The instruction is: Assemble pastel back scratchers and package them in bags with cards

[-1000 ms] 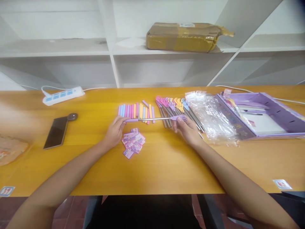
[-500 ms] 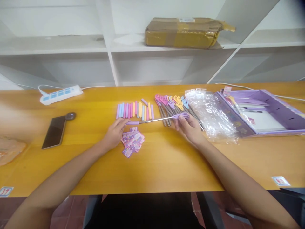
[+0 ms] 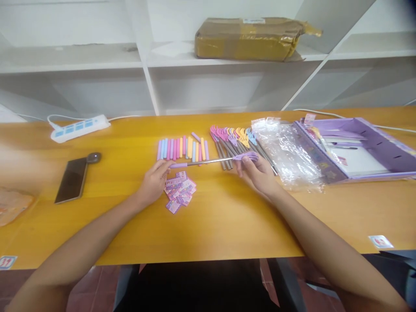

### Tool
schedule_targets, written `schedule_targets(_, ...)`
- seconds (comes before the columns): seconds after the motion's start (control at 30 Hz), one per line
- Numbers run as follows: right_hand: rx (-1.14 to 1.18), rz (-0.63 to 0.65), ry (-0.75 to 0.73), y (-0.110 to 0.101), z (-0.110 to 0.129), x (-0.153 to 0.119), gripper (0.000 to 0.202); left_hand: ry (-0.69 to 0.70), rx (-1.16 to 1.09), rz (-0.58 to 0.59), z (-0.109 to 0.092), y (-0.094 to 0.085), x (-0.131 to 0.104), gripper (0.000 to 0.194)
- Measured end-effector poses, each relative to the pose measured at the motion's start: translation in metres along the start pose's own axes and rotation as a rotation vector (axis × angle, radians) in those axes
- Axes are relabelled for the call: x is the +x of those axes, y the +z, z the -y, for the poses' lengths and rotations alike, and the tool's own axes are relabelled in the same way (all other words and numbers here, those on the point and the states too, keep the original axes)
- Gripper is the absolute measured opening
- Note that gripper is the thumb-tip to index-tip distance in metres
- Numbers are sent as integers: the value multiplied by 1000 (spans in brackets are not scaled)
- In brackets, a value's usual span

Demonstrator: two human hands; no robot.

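A back scratcher [image 3: 211, 161] lies level between my two hands, with a purple claw head, a thin metal rod and a purple grip at its left end. My left hand [image 3: 153, 181] pinches the far end of the grip. Closed around the claw head is my right hand [image 3: 259, 174], whose fingers hide part of it. Just beyond the rod, loose coloured grips [image 3: 180, 148] stand in a row in pink, purple, blue and orange. More back scratchers [image 3: 232, 143] with bare metal rods are bunched behind my right hand. Small printed cards [image 3: 180, 190] are piled near my left hand.
Clear plastic bags [image 3: 286, 151] lie right of the scratchers, against an open purple box [image 3: 354, 175]. At left are a phone [image 3: 71, 178], a dark mouse-like object [image 3: 94, 157] and a power strip [image 3: 81, 128]. A taped parcel [image 3: 247, 41] rests on the shelf.
My hands keep the same hold on the back scratcher, which stays almost where it was. The whole view has shifted slightly.
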State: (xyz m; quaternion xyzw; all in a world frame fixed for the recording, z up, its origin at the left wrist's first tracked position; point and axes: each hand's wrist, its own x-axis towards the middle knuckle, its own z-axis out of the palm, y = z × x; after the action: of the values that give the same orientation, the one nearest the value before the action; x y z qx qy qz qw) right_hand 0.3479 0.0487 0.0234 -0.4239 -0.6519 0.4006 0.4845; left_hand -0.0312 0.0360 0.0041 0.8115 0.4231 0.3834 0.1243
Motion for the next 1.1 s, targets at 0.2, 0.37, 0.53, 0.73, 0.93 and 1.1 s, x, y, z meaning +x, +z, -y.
schedule_targets(0.2, -55, -13, -9, 0, 1, -2, 48, -112, -60, 23, -1, 2, 0, 38)
schedule_targets(0.37, -36, -1, -18, 2, -2, -5, 44, -122, -77, 23, -5, 3, 1, 38)
schedule_targets(0.53, -45, 59, 1, 10, -5, -8, 45, -87, -70, 36, -11, 2, 0, 37)
schedule_targets(0.73, -100, 99, -21, 16, -6, -12, 49, -53, -59, 37, -14, 4, -1, 35)
schedule_targets(0.93, -154, 205, -5, 15, -5, -13, 55, -49, -54, 77, -13, 0, 0, 34)
schedule_targets(1.1, -185, 168, 11, 8, -4, -9, 53, -81, -38, 116, -18, -8, 5, 28)
